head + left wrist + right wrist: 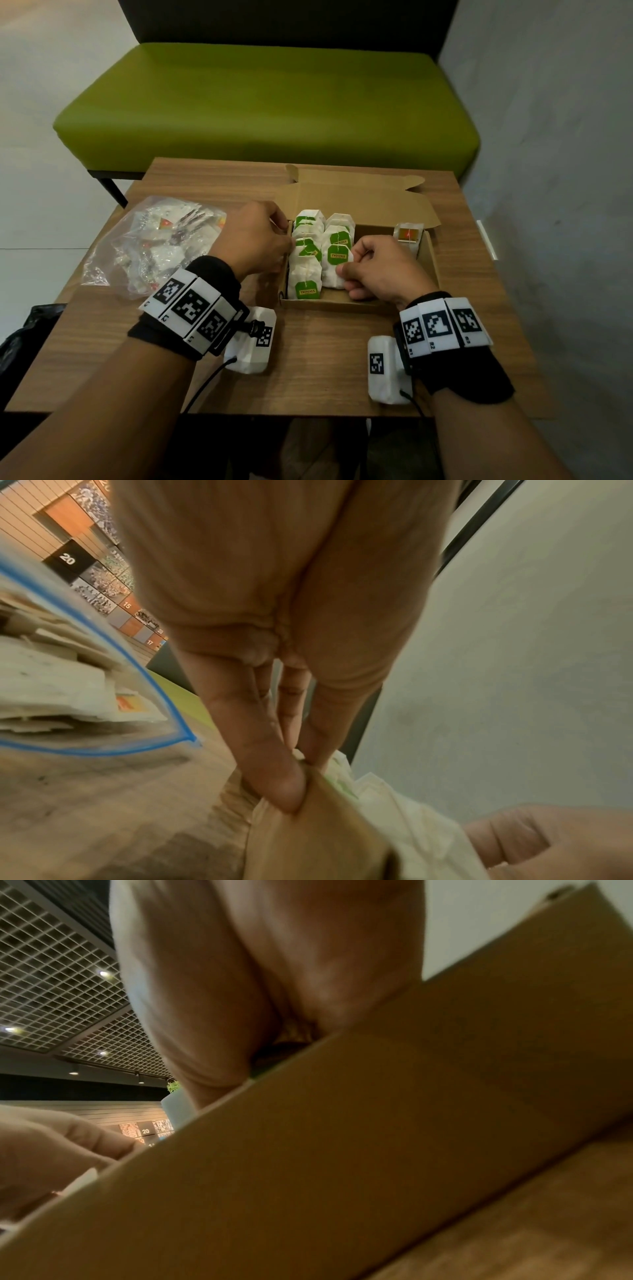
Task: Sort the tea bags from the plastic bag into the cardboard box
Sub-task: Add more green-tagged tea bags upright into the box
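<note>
An open cardboard box [329,303] sits on the wooden table [325,370]. Two rows of white tea bags with green tags [305,281] fill its left part, and one tea bag with a red tag [409,236] stands at its right end. My left hand [284,236] pinches the box's left wall [318,831], a fingertip [274,777] on the outside. Inside the box, my right hand [346,270] pinches the front tea bag of the second row with curled fingers. The clear plastic bag [150,246] with more tea bags lies left of the box. The right wrist view shows mostly the box's wall [377,1150].
A green bench [267,102] stands behind the table, and a grey wall [565,171] runs along the right. A black bag [20,342] sits by the table's left edge. The plastic bag's blue-edged mouth [164,696] is close to my left hand.
</note>
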Demonstrator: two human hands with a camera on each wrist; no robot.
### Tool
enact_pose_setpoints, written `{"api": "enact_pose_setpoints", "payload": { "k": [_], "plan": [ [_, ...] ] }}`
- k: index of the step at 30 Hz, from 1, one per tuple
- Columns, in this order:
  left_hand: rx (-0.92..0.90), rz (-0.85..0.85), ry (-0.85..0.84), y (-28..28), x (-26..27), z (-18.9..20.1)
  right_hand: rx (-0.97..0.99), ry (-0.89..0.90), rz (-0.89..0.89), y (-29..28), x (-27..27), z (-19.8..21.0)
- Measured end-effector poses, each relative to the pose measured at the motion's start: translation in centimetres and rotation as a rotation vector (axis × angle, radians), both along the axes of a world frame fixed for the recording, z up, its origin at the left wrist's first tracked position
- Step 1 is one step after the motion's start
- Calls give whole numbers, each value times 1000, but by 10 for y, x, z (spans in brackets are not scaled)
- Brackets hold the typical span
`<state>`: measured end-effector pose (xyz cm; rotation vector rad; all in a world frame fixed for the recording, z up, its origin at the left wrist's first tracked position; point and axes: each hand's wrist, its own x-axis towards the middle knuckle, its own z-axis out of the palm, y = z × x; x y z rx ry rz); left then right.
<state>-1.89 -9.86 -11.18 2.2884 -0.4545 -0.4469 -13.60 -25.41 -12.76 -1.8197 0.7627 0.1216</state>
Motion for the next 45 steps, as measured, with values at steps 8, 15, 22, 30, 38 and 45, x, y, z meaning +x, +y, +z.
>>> {"api": "enact_pose_setpoints", "payload": {
  "k": [8,15,22,30,38,45],
  "plan": [
    [8,11,-28,-1,1,-1,90,-135,-249,-11,-6,15],
    [25,42,-62,2,5,-1,651,-358,-403,-16,-4,26],
    [39,-28,-408,-4,-5,20,821,-583,-271,-15,-4,36],
    [-337,-230,-173,-25,-40,38,649,-621,-120,-3,-4,35],
    [-425,-148,-85,-16,-24,37,322,-443,23,0,-5,31],
    [-393,-141,-18,-16,-25,34,277,-574,-69,3,-3,28]
  ]
}}
